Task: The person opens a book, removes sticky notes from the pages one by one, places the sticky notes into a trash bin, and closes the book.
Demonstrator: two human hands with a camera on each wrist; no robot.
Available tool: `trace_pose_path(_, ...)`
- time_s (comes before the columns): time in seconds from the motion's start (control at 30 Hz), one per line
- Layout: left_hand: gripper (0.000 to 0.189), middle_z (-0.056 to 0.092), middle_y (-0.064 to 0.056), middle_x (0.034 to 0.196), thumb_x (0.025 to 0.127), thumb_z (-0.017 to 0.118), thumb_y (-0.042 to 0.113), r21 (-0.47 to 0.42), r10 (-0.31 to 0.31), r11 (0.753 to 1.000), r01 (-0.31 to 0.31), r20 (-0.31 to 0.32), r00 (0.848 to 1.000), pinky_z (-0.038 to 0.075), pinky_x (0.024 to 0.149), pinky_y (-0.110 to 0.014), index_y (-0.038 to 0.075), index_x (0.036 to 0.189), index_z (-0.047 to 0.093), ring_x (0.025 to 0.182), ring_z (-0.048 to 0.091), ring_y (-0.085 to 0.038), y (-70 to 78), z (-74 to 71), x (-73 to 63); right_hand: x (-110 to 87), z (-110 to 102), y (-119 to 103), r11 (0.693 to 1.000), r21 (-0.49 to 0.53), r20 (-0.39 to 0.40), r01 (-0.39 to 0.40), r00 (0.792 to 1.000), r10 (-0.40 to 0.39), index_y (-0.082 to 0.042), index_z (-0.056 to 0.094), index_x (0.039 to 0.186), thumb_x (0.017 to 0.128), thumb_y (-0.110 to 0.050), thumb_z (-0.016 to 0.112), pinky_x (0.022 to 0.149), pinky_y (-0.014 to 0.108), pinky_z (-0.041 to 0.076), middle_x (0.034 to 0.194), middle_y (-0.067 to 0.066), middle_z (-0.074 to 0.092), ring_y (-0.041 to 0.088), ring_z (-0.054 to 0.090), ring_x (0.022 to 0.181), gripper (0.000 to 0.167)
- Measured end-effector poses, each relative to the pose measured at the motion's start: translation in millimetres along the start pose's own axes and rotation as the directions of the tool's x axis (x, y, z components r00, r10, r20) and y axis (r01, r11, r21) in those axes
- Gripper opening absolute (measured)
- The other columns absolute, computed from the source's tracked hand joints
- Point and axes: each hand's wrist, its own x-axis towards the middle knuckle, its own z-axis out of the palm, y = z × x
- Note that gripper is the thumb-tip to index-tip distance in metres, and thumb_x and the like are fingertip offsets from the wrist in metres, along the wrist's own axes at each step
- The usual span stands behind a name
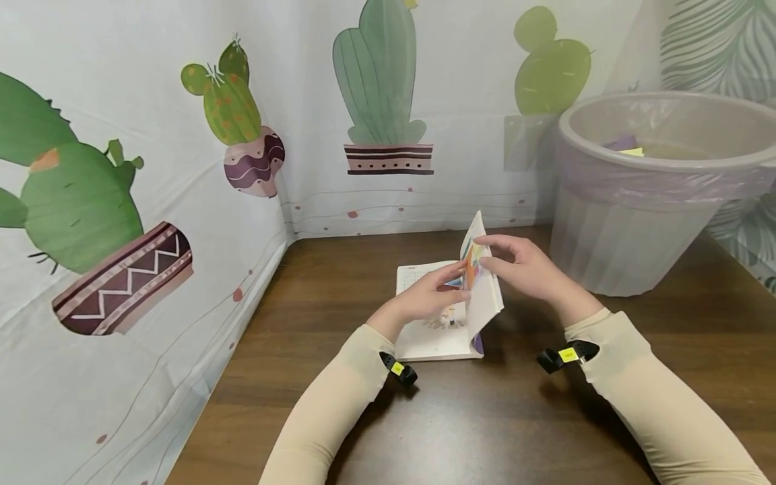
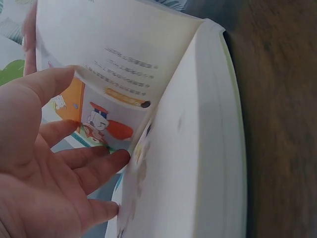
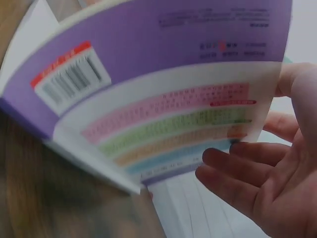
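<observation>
An illustrated book lies on the table, its right-hand part raised nearly upright. My right hand holds that raised part by its outer edge, fingers against the printed back cover, which is purple and white with a barcode. On the inner side, my left hand reaches over the opening between the pages. Its fingers are spread and fairly straight, the tips touching a page with lines of text and a cartoon picture. In the left wrist view the thick block of pages stands beside these fingers.
A grey bin with a thin plastic liner stands at the back right, purple and yellow scraps inside. Behind the brown wooden table hangs a white cloth printed with cacti. Black straps sit on both wrists.
</observation>
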Motion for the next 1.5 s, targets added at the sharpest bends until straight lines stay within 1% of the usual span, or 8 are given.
trace_pose_path(0.17, 0.062, 0.037, 0.002, 0.166, 0.105, 0.058, 0.041, 0.034, -0.028, 0.999, 0.029, -0.025, 0.999, 0.038, 0.121, -0.049, 0.035, 0.161, 0.031, 0.154, 0.037, -0.023, -0.5, -9.3, -13.3, 5.6, 16, -10, 0.999, 0.010, 0.035, 0.050, 0.998, -0.051, -0.013, 0.058, 0.145, 0.102, -0.029, 0.063, 0.107, 0.056, 0.048, 0.148, 0.014, 0.058, 0.033, 0.059, 0.132, 0.046)
trace_pose_path(0.4, 0.051, 0.047, -0.003, 0.160, 0.106, 0.055, 0.024, 0.038, 0.022, 0.999, -0.020, -0.037, 0.999, 0.041, 0.118, -0.045, 0.020, 0.156, 0.043, 0.147, 0.047, -0.025, 1.0, -20.9, -32.4, 19.4, 46, -32, 0.995, -0.063, 0.097, 0.080, 0.993, -0.073, -0.018, 0.058, 0.144, 0.102, -0.038, 0.063, 0.118, 0.061, 0.035, 0.166, 0.013, 0.035, 0.038, 0.040, 0.151, 0.047)
trace_pose_path(0.53, 0.047, 0.054, -0.010, 0.154, 0.108, 0.051, 0.023, 0.008, -0.002, 1.000, 0.003, -0.101, 0.995, 0.044, 0.116, -0.045, 0.010, 0.152, 0.047, 0.141, 0.054, -0.027, -2.7, -28.6, -42.3, 26.5, 65, -39, 0.995, -0.063, 0.168, 0.077, 0.984, -0.065, -0.022, 0.051, 0.152, 0.103, -0.046, 0.058, 0.121, 0.063, 0.029, 0.168, 0.014, 0.031, 0.038, 0.030, 0.155, 0.055)
trace_pose_path(0.67, 0.048, 0.055, -0.015, 0.151, 0.109, 0.046, 0.025, -0.079, -0.077, 0.995, 0.063, -0.196, 0.977, 0.042, 0.117, -0.049, 0.007, 0.153, 0.046, 0.136, 0.058, -0.033, -9.7, -39.3, -49.3, 29.3, 80, -35, 0.994, -0.065, 0.224, 0.087, 0.972, -0.070, -0.024, 0.038, 0.160, 0.105, -0.050, 0.053, 0.122, 0.061, 0.028, 0.167, 0.010, 0.035, 0.035, 0.031, 0.155, 0.063)
trace_pose_path(0.8, 0.045, 0.058, -0.016, 0.148, 0.109, 0.042, 0.024, -0.197, -0.189, 0.970, 0.139, -0.261, 0.947, 0.042, 0.115, -0.057, 0.011, 0.152, 0.049, 0.130, 0.062, -0.039, -12.9, -51.3, -56.5, 28.4, 89, -27, 0.993, -0.082, 0.281, 0.083, 0.958, -0.057, -0.022, 0.033, 0.162, 0.105, -0.051, 0.052, 0.122, 0.057, 0.032, 0.164, 0.011, 0.040, 0.035, 0.036, 0.152, 0.066)
trace_pose_path(1.0, 0.048, 0.064, -0.012, 0.142, 0.107, 0.046, 0.028, -0.191, -0.322, 0.943, 0.272, -0.314, 0.893, 0.043, 0.110, -0.061, 0.016, 0.154, 0.047, 0.128, 0.065, -0.032, -18.3, -59.4, -64.7, 25.5, 97, -16, 0.982, -0.160, 0.375, 0.100, 0.926, -0.033, -0.015, 0.036, 0.160, 0.105, -0.045, 0.054, 0.120, 0.055, 0.035, 0.161, 0.015, 0.043, 0.036, 0.042, 0.149, 0.065)
trace_pose_path(1.23, 0.058, 0.055, -0.014, 0.152, 0.107, 0.049, 0.034, -0.180, -0.360, 0.931, 0.317, -0.324, 0.875, 0.046, 0.109, -0.060, 0.011, 0.160, 0.036, 0.133, 0.060, -0.035, -20.8, -56.9, -66.9, 24.2, 103, -7, 0.952, -0.252, 0.457, 0.175, 0.888, -0.042, -0.004, 0.056, 0.146, 0.104, -0.035, 0.055, 0.119, 0.053, 0.038, 0.149, 0.017, 0.058, 0.037, 0.050, 0.144, 0.051)
trace_pose_path(1.5, 0.061, 0.052, -0.012, 0.155, 0.107, 0.050, 0.037, -0.137, -0.362, 0.932, 0.335, -0.339, 0.868, 0.051, 0.102, -0.051, 0.009, 0.159, 0.037, 0.131, 0.058, -0.033, -20.0, -52.7, -65.4, 19.8, 104, 1, 0.951, -0.269, 0.508, 0.154, 0.862, 0.004, -0.014, 0.059, 0.145, 0.103, -0.038, 0.057, 0.124, 0.065, 0.021, 0.160, 0.019, 0.043, 0.049, 0.027, 0.154, 0.049)
